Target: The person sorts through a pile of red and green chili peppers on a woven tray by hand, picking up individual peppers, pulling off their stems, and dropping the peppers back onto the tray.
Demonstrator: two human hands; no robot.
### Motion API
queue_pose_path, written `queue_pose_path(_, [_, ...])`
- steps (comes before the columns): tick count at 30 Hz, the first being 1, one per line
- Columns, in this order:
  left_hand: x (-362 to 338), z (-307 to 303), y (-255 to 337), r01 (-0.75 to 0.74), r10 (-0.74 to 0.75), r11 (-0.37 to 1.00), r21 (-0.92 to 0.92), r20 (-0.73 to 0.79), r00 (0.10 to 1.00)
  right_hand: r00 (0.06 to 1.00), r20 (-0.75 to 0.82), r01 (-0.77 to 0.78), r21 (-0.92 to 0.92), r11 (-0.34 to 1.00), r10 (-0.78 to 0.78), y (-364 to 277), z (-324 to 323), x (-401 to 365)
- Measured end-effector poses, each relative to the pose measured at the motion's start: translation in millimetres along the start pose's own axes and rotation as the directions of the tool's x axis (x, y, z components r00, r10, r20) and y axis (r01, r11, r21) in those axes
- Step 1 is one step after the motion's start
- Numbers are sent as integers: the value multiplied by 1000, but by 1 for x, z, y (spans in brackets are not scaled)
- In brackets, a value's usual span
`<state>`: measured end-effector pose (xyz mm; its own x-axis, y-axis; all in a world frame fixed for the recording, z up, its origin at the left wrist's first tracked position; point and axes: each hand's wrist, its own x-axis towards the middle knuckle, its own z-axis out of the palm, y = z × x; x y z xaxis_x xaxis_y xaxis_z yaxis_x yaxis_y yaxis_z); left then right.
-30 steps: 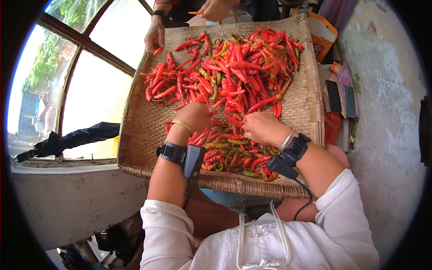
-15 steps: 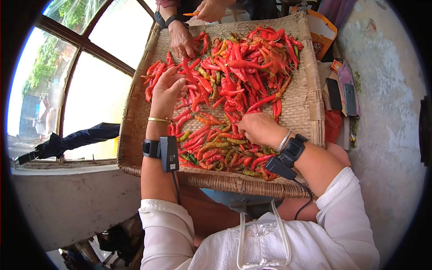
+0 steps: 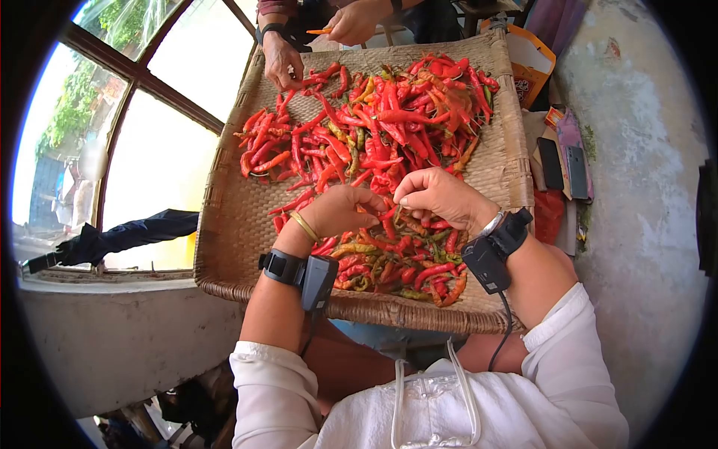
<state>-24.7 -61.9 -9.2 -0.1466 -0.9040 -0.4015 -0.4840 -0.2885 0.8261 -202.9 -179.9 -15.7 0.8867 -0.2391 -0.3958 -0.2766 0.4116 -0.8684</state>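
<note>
A wide woven tray (image 3: 224,247) holds a large heap of red chili peppers (image 3: 404,112) at its far side. A smaller pile of wrinkled red, orange and greenish peppers (image 3: 396,262) lies nearest me. Over the gap between the piles, my left hand (image 3: 336,212) curls with its fingertips closed around a red chili pepper (image 3: 387,212), partly hidden. My right hand (image 3: 445,198) meets it from the right, thumb and forefinger pinched at what looks like the pepper's thin stem.
Across the tray, another person's hand (image 3: 283,63) hovers by the far left corner; their other hand (image 3: 355,22) holds an orange pepper (image 3: 319,31). A folded umbrella (image 3: 134,233) lies on the window sill. Two phones (image 3: 551,162) and an orange box (image 3: 529,63) sit to the right.
My left hand has come from the far heap down toward me, beside my right hand, which has risen slightly. The other person's lower hand has drawn back from the peppers.
</note>
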Motion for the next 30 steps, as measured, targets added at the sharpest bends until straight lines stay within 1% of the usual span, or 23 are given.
queue_pose_path(1, [-1, 0, 2, -1, 1, 996, -93, -1, 1000, 1000, -2, 5, -3, 1000, -5, -2, 0, -1])
queue_pose_path(2, [-3, 2, 5, -5, 7, 986, -167, 11, 1000, 999, -46, 3, 26, 1000, -2, -3, 1, -2])
queue_pose_path(3, [-3, 3, 10, -9, 10, 986, -164, 10, 1000, 996, -89, 1, 56, 998, 4, -4, 2, -3])
queue_pose_path(5, [-2, 6, 16, 66, -66, 981, -185, 6, 998, 992, -122, 34, 62, 998, -27, -2, 1, -1])
queue_pose_path(7, [0, 5, 16, 43, -43, 980, -196, 7, 999, 987, -152, 65, 66, 996, -54, -3, 3, -2])
queue_pose_path(9, [1, 3, 9, 60, -60, 956, -287, 11, 998, 968, -172, 164, -128, 978, -184, -8, 10, -4])
queue_pose_path(10, [2, 3, 9, 58, -58, 957, -286, 8, 998, 974, -106, 185, -152, 971, -202, -8, 11, -4])
queue_pose_path(11, [2, 3, 9, 52, -55, 960, -275, -3, 999, 973, -105, 187, -153, 970, -204, -4, 11, -4])
queue_pose_path(13, [1, 2, 8, 46, -52, 964, -263, -18, 998, 997, -71, 1, -265, 964, -21, 5, 11, 2])
queue_pose_path(16, [-2, -2, 6, 75, -77, 974, -214, -2, 997, 995, -97, -23, -259, 965, -2, 8, 10, 6])
queue_pose_path(18, [-6, -10, 11, 122, -114, 983, -135, 72, 991, 993, -113, -47, -248, 968, 19, 14, 7, 8])
queue_pose_path(19, [-8, -14, 12, 118, -110, 984, -133, 66, 992, 986, -150, 4, -405, 914, -71, 20, 4, 11])
queue_pose_path(20, [-11, -18, 12, 147, -144, 987, -65, 56, 988, 971, -171, 45, -551, 833, -166, 23, 2, 12])
queue_pose_path(21, [-14, -22, 11, 177, -177, 984, 3, 44, 983, 971, -167, 50, -555, 830, -170, 20, 3, 10])
queue_pose_path(22, [-14, -26, 2, 174, -175, 983, -54, -6, 985, 976, -134, 48, -637, 769, -172, 15, 5, 7])
queue_pose_path(23, [-14, -31, -1, 175, -175, 983, -52, -10, 984, 980, -101, 48, -711, 701, -170, 12, 7, 4])
queue_pose_path(24, [-15, -36, -1, 121, -152, 971, -204, -144, 978, 983, -85, 52, -717, 695, -161, 10, 9, 3])
queue_pose_path(25, [-15, -41, -3, 46, -148, 939, -342, -278, 949, 983, -79, 58, -715, 696, -163, 10, 10, 3])
queue_pose_path(26, [-12, -44, -10, -115, -110, 876, -468, -428, 897, 984, -71, 63, -726, 685, -165, 11, 12, 4])
queue_pose_path(27, [-7, -41, -9, -113, -114, 878, -464, -435, 893, 984, -63, 67, -737, 672, -168, 11, 12, 4])
queue_pose_path(28, [4, -33, -5, -297, -131, 819, -492, -663, 737, 979, -61, 81, -755, 651, -193, 15, 11, 6])
queue_pose_path(29, [9, -28, -3, -478, -176, 748, -461, -832, 526, 980, -56, 85, -756, 649, -193, 16, 11, 7])
queue_pose_path(30, [7, -28, -5, -381, -157, 825, -416, -818, 553, 974, -68, 92, -747, 659, -214, 17, 10, 6])
